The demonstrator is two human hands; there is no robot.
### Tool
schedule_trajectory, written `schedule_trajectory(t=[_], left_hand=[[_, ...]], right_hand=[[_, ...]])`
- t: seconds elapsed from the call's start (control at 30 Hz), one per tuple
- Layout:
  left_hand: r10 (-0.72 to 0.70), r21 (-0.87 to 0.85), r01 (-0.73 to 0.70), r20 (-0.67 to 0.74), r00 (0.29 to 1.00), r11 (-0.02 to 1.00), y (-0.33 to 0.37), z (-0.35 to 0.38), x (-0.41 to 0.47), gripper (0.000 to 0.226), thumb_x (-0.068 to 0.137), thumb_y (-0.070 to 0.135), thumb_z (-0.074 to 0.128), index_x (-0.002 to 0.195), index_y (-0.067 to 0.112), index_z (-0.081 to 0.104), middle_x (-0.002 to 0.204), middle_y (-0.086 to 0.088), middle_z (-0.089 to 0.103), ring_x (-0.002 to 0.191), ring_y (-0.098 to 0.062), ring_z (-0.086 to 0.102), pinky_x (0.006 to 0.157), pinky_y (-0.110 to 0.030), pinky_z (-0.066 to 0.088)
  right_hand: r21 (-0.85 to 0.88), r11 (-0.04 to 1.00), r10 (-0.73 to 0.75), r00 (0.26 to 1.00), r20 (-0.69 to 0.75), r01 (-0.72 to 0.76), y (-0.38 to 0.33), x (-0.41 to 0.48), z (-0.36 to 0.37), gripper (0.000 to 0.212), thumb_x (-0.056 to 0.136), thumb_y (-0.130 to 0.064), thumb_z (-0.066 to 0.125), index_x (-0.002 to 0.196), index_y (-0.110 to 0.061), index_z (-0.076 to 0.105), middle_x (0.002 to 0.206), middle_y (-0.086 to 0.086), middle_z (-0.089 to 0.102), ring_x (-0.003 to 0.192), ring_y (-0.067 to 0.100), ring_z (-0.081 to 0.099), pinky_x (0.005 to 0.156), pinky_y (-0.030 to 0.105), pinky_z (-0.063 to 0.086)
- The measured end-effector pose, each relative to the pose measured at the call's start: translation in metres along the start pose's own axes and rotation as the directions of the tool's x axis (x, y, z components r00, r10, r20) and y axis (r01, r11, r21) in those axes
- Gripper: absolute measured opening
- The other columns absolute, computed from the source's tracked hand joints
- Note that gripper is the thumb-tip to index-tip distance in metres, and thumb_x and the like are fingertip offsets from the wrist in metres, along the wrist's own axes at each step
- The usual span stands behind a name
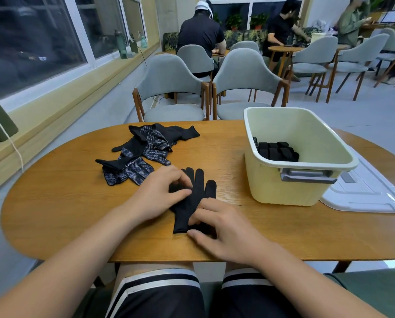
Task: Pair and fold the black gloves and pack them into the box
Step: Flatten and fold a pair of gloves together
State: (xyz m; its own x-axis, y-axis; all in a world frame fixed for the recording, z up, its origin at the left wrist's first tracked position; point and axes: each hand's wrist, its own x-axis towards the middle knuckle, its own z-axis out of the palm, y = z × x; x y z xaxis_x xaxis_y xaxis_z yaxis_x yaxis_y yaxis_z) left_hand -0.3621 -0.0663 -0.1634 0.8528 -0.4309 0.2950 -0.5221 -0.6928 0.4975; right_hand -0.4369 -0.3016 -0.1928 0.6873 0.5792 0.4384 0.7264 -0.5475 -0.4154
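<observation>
A black glove lies flat on the wooden table, fingers pointing away from me. My left hand pinches its thumb side near the glove's fingers. My right hand presses on its cuff end with fingers curled over the fabric. Several loose black gloves with white grip dots lie in a heap further back on the left. The pale yellow box stands at the right and holds folded black gloves.
The box's white lid lies on the table to the right of the box. Two grey chairs stand behind the table. People sit at tables further back. A window ledge runs along the left.
</observation>
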Motion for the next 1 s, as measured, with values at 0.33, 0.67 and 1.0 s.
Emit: schedule_trajectory(t=[0.33, 0.67, 1.0], left_hand=[[0.021, -0.083, -0.017, 0.039, 0.999, 0.996, 0.015, -0.006, -0.065, 0.009, 0.089, 0.041, 0.085, 0.094, 0.042, 0.079, 0.105, 0.018, 0.066, 0.108, -0.013, 0.063, 0.089, -0.033, 0.053], [0.062, -0.034, -0.061, 0.035, 0.997, 0.998, 0.017, 0.004, -0.089, 0.022, 0.090, 0.045, 0.083, 0.110, 0.041, 0.076, 0.111, 0.024, 0.062, 0.115, -0.012, 0.059, 0.095, -0.031, 0.050], [0.063, 0.088, -0.054, -0.108, 0.992, 0.995, 0.022, 0.013, -0.097, 0.003, 0.093, 0.037, 0.069, 0.096, 0.036, 0.067, 0.091, 0.021, 0.061, 0.090, -0.004, 0.059, 0.080, -0.032, 0.051]], right_hand=[[0.007, 1.000, 0.009, 1.000, -0.013, -0.009, 0.002, 0.002, 0.000, 0.020, 0.099, -0.044, 0.073, 0.106, -0.025, 0.073, 0.100, -0.011, 0.059, 0.093, 0.011, 0.053, 0.078, 0.037, 0.049], [-0.001, 1.000, 0.005, 1.000, 0.023, -0.005, 0.002, 0.002, 0.003, 0.023, 0.095, -0.047, 0.075, 0.106, -0.027, 0.074, 0.101, -0.014, 0.056, 0.093, 0.008, 0.051, 0.079, 0.033, 0.048], [-0.005, 1.000, 0.015, 0.999, 0.029, -0.015, 0.004, 0.003, 0.004, 0.021, 0.094, -0.040, 0.075, 0.108, -0.025, 0.071, 0.104, -0.011, 0.059, 0.095, 0.013, 0.056, 0.081, 0.039, 0.051]])
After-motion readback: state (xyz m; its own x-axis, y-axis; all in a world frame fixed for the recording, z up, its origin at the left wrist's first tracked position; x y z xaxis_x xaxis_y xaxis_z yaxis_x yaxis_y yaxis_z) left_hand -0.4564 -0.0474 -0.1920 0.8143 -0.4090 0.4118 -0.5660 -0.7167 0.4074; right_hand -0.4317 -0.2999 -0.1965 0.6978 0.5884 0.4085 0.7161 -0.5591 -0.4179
